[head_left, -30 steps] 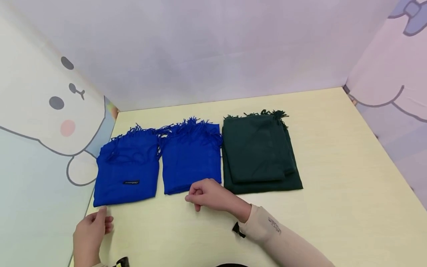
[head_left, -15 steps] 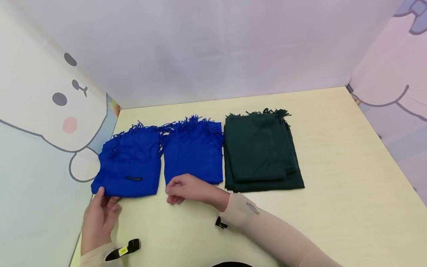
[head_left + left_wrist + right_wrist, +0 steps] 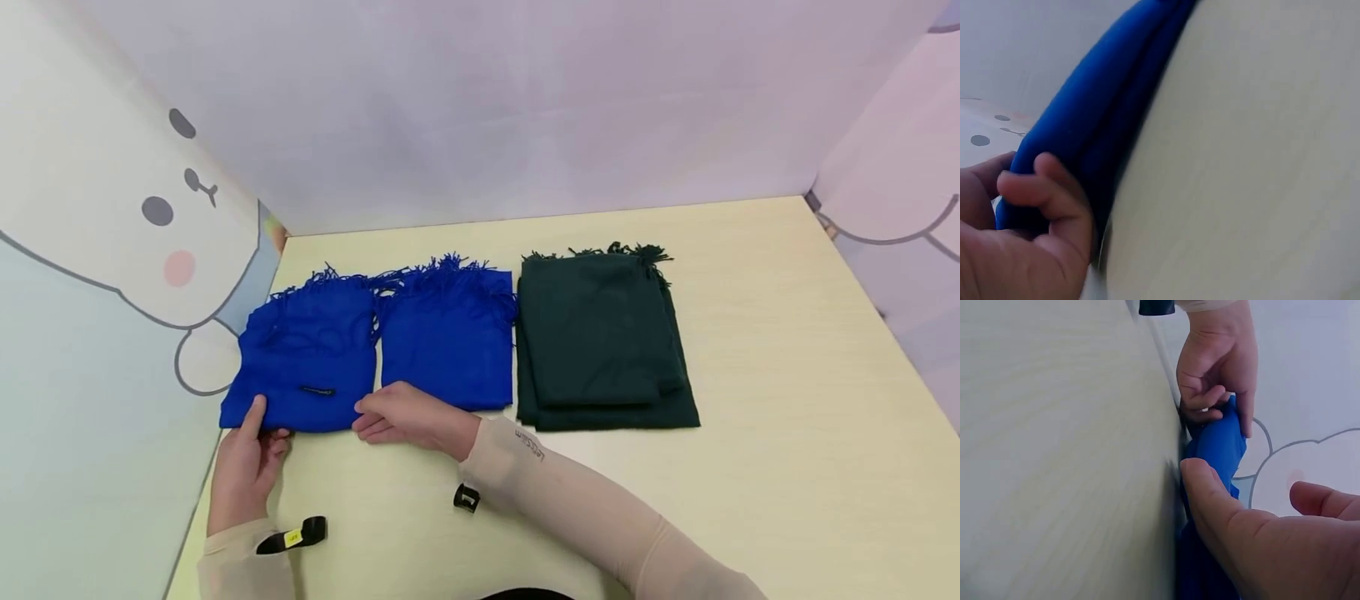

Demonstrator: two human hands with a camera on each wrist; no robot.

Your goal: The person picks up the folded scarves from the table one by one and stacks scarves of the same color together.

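Note:
A folded blue scarf (image 3: 315,354) with a fringed far edge and a small black label lies at the left in the head view. My left hand (image 3: 251,467) grips its near left corner, thumb (image 3: 255,412) on top and fingers under the edge. The left wrist view shows the thick blue scarf fold (image 3: 1094,103) raised between that thumb and fingers. At the scarf's near right corner is my right hand (image 3: 408,417). Its fingertips are right at the cloth, and in the right wrist view a thumb and fingers (image 3: 1322,500) stand apart.
A second folded blue scarf (image 3: 450,350) lies just right of the first, their fringes overlapping. Beyond it is a dark green folded scarf (image 3: 600,333), stacked in two layers. The pale yellow table (image 3: 787,375) meets a printed wall (image 3: 112,375) at the left.
My left hand has moved up to the left blue scarf and taken its near corner, lifting that edge. My right hand has moved left, from the middle scarf to the left scarf's corner.

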